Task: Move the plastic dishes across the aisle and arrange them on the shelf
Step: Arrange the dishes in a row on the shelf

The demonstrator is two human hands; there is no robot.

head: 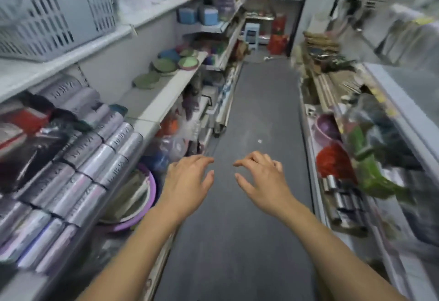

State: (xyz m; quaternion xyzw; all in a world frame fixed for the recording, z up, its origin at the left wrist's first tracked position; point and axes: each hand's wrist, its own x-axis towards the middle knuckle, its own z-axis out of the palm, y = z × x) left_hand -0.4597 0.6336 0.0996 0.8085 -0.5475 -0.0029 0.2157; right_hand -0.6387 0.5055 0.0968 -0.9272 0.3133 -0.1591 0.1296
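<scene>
Head view: both hands empty, fingers loosely spread over the aisle floor (259, 101).
Left hand (190, 179) and right hand (260, 178) carry nothing; stacked plastic dishes (174, 63) at eleven o'clock may slide if grabbed carelessly.

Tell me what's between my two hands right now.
Nothing is held there: between the left hand and right hand, the head view shows only bare grey aisle floor.

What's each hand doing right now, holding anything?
Left hand: open, fingers loosely spread, holding nothing, over the aisle floor.
Right hand: open, fingers loosely curled, holding nothing.
</scene>
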